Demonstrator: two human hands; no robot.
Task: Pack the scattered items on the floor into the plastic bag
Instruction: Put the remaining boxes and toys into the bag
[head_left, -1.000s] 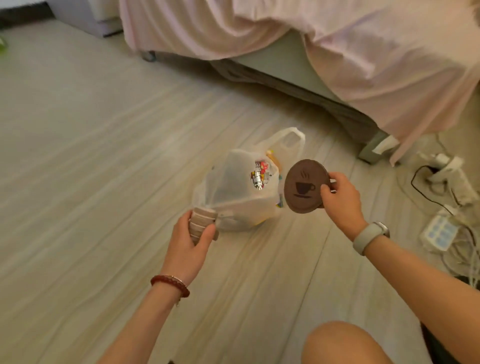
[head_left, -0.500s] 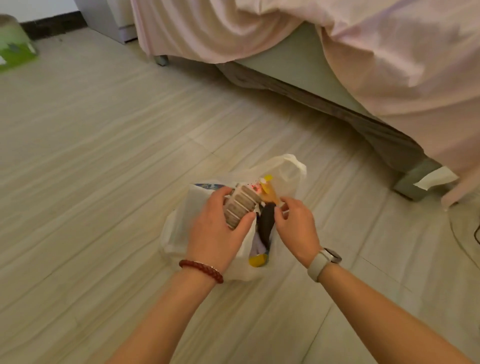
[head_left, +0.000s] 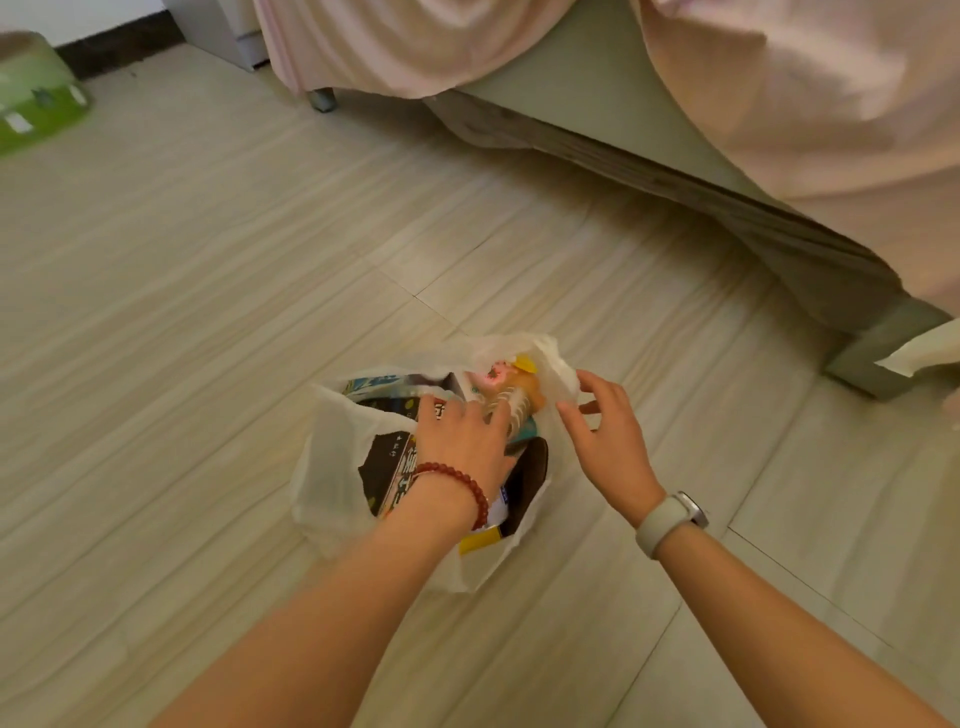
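A white plastic bag (head_left: 322, 467) lies open on the wooden floor, filled with several packets, among them a dark printed one (head_left: 387, 467). My left hand (head_left: 462, 436), with a red bead bracelet, reaches into the bag's mouth, its fingers curled over a blurred stack of coasters (head_left: 511, 410). A brown round coaster (head_left: 535, 478) stands on edge inside the bag, beside my left wrist. My right hand (head_left: 602, 431), with a pale watch on the wrist, hovers at the bag's right rim (head_left: 561, 374) with fingers apart and nothing in it.
A bed draped in a pink sheet (head_left: 779, 104) fills the upper right, its grey corner leg (head_left: 872, 364) close to the bag. A green box (head_left: 36, 98) sits at the far left by the wall. Bare floor (head_left: 208, 260) stretches left of the bag.
The brown coaster left my right hand and now sits in the bag. My left hand carried the coaster stack from outside the bag down into its mouth. My right hand opened.
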